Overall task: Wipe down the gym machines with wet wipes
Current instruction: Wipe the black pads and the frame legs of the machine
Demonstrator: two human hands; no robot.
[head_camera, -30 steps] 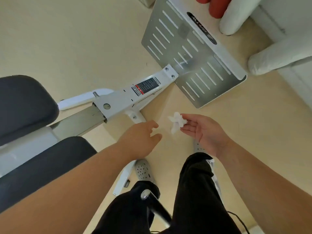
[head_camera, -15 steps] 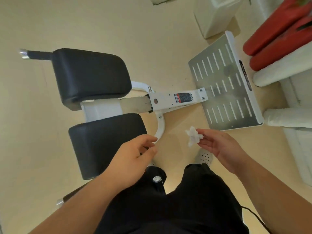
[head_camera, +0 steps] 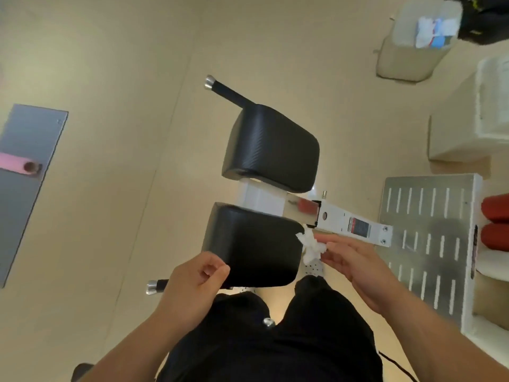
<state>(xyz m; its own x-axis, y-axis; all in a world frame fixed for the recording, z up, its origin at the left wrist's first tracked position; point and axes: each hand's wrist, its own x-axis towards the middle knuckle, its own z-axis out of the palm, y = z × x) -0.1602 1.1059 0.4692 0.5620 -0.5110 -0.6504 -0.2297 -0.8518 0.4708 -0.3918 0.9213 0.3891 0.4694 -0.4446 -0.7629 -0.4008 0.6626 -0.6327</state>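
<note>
A gym machine stands below me with two black pads, the near pad (head_camera: 253,244) and the far pad (head_camera: 271,147), on a white frame (head_camera: 344,221) that runs to a slotted metal footplate (head_camera: 429,232). My right hand (head_camera: 355,266) pinches a crumpled white wet wipe (head_camera: 309,245) at the near pad's right corner. My left hand (head_camera: 197,285) hovers at that pad's front left edge, fingers loosely curled, holding nothing. A chrome-tipped black handle (head_camera: 228,91) sticks out behind the far pad.
Red cushions (head_camera: 495,224) lie beyond the footplate at the right. A beige bin (head_camera: 413,45) with wipe packets stands at the top right, a white box (head_camera: 462,128) below it. A grey mat (head_camera: 24,172) with a pink roll (head_camera: 16,164) lies at the left.
My view has swung left and back, bringing both pads to the centre. My right hand carried the wipe to the near pad's corner, and my left hand moved to the pad's front edge.
</note>
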